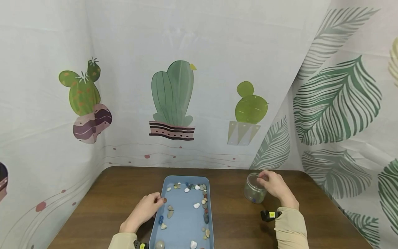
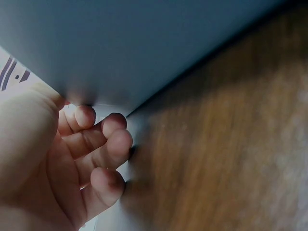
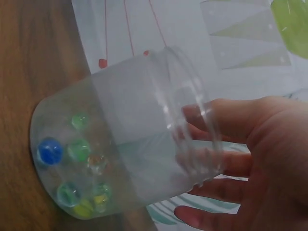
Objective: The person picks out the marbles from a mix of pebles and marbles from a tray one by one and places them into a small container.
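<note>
At the left rim of a blue tray, my left hand pinches a small reddish-brown pebble between thumb and fingertip. In the left wrist view its other fingers curl loosely by the tray's outer wall; the pebble is hidden there. On the right, my right hand is at the mouth of an upright clear jar. Fingertips of the right hand show through the jar's threaded neck, with no marble seen between them. Several glass marbles, blue, green and yellow, lie at the jar's bottom.
White stones, grey-brown pebbles and blue glass pieces are spread in the tray. A line of stones follows its right wall. The brown table ends at a printed curtain with cactus and leaf patterns.
</note>
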